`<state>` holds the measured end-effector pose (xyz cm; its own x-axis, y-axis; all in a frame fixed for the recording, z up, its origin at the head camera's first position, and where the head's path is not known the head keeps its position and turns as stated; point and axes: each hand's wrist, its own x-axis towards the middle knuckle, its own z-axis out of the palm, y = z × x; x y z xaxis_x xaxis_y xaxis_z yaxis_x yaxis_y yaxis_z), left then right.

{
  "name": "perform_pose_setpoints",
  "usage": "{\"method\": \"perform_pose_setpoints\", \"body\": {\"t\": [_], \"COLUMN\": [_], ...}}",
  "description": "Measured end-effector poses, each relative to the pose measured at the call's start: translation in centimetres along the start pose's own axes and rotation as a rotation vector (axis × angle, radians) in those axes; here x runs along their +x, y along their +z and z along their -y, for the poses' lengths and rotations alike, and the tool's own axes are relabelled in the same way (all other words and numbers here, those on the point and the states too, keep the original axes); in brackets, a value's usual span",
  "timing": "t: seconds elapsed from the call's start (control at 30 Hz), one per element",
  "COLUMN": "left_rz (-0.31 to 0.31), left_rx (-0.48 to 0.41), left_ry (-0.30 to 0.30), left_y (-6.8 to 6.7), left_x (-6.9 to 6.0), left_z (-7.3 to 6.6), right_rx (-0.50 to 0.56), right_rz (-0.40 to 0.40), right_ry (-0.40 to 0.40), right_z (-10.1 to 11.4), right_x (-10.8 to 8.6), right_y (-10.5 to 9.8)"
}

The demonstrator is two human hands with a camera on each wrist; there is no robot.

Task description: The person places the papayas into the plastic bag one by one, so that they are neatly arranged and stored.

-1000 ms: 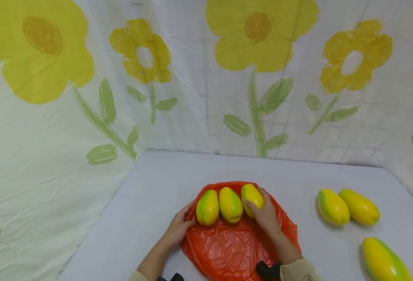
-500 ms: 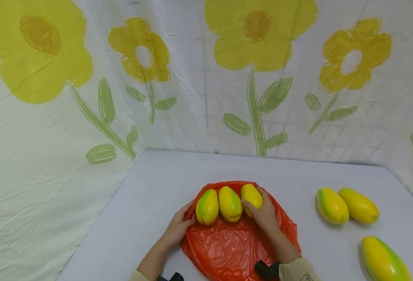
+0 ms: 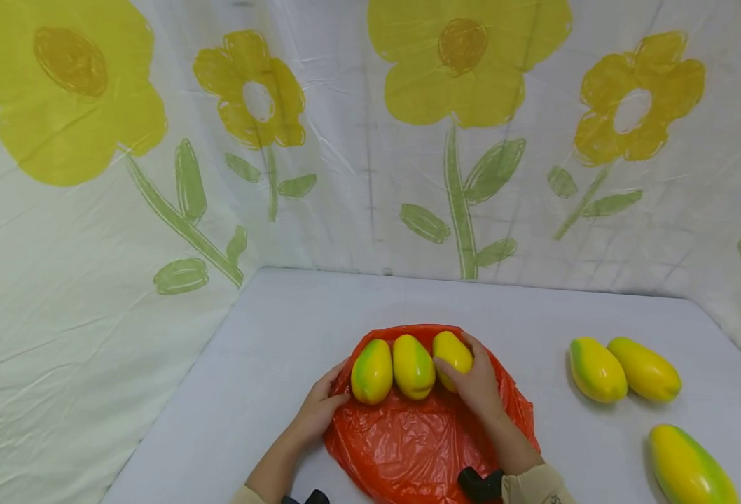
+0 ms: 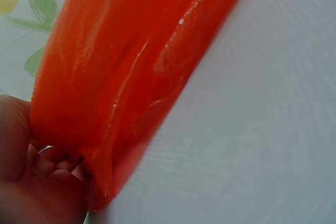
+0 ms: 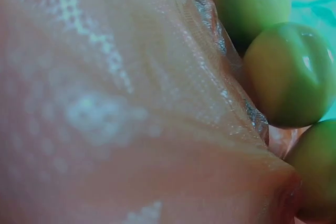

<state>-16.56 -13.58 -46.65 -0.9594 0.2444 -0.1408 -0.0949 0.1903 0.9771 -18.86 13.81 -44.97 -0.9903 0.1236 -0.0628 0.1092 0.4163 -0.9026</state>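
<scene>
In the head view, a red plastic bag (image 3: 402,441) lies spread with its mouth wide. Three yellow-green papayas (image 3: 414,367) stand in a row at its far end. My left hand (image 3: 319,409) grips the bag's left rim; the left wrist view shows thumb and fingers of that hand (image 4: 47,177) around the red plastic (image 4: 121,72). My right hand (image 3: 476,378) holds the rightmost papaya (image 3: 451,352), thumb on its near-left side and fingers on its right. In the right wrist view, bag film covers much of the picture beside the papayas (image 5: 289,74).
Two papayas (image 3: 597,371) lie touching at the right of the white table (image 3: 269,329). Another papaya (image 3: 692,465) lies nearer the front right. A white curtain with painted yellow flowers (image 3: 345,231) hangs behind and at the sides of the table.
Almost nothing differs. The rightmost papaya and my right hand have shifted very slightly; the left hand and the bag hold their places.
</scene>
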Motion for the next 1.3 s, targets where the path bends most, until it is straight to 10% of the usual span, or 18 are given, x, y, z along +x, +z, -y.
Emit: {"method": "perform_pose_setpoints", "body": {"t": [0.6,1.3], "left_rz": [0.005,0.008], "left_rx": [0.017,0.029], "left_ry": [0.01,0.022], "left_y": [0.1,0.0], "left_x": [0.0,-0.1], "left_z": [0.1,0.2], "right_rx": [0.049,-0.121], "right_rz": [-0.063,-0.268], "right_ry": [-0.088,0.113], "right_z": [1.9,-1.3], "right_x": [0.3,-0.2], "right_y": [-4.7,-15.2]}}
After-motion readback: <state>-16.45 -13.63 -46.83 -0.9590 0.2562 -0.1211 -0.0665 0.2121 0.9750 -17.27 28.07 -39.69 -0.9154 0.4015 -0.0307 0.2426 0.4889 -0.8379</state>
